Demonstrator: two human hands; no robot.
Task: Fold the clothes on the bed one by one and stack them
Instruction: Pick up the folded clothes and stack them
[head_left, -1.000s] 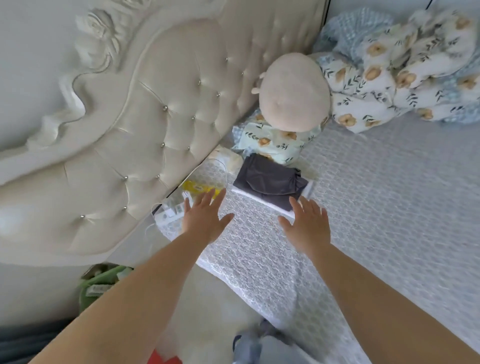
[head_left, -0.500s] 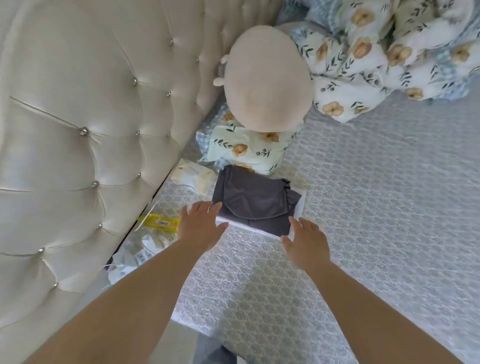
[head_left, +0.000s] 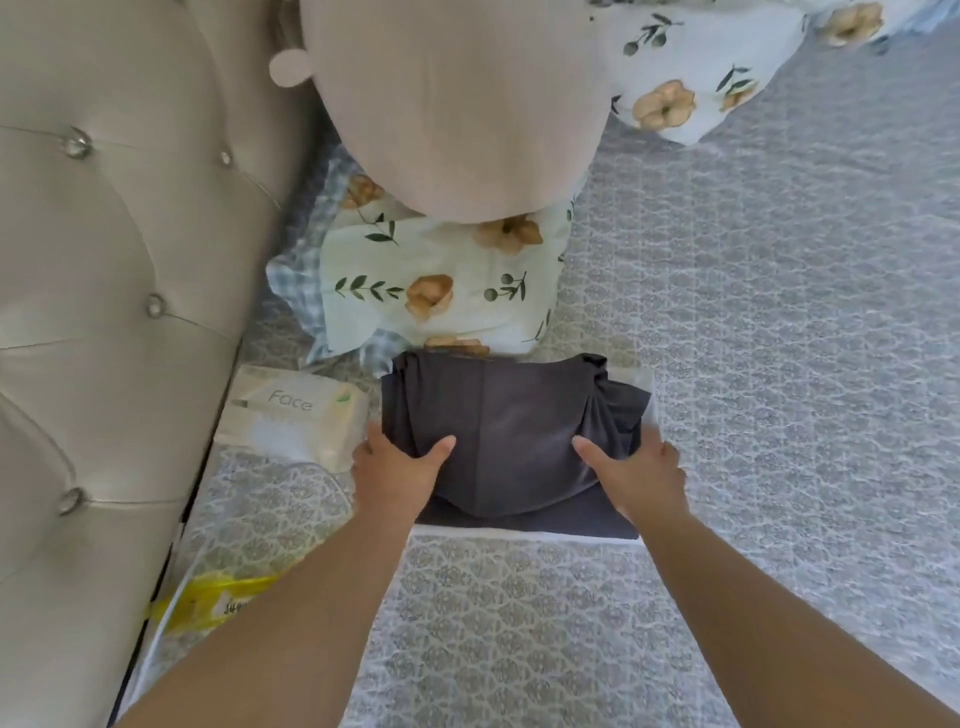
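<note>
Headboard padding, cream tufted leather with crystal studs (head_left: 104, 291), fills the far left, well left of both hands. Between it and the left hand (head_left: 396, 470) lie a white soft pack of face wipes printed "Face" (head_left: 296, 415), just beside that hand's knuckles, and, nearer the person along the left forearm, a crumpled yellow plastic wrapper (head_left: 218, 597) at the bed's edge.

The folded dark grey garment (head_left: 511, 441) sits between the two hands, on top of a folded white cloth (head_left: 519, 535) whose rim shows as a pale strip along the near side and again beyond the right hand. The left hand grips the garment's left side, thumb on top and fingers tucked out of sight at the edge. The right hand (head_left: 636, 475) grips the right side the same way, thumb lying on the fabric, fingers curled round the bunched edge.

Straight beyond the hands, touching the garment's far edge, is a pale green pillow with orange flowers and a blue checked frill (head_left: 441, 280), and on it rests a large round beige cushion with a small ear-like tab (head_left: 457, 104).

Right of the right hand the grey-and-white lace-patterned bedspread (head_left: 779, 364) lies flat and open out to the frame's edge. A floral quilt with the same orange blooms (head_left: 701, 78) is bunched at the far right, well apart from the hands.
</note>
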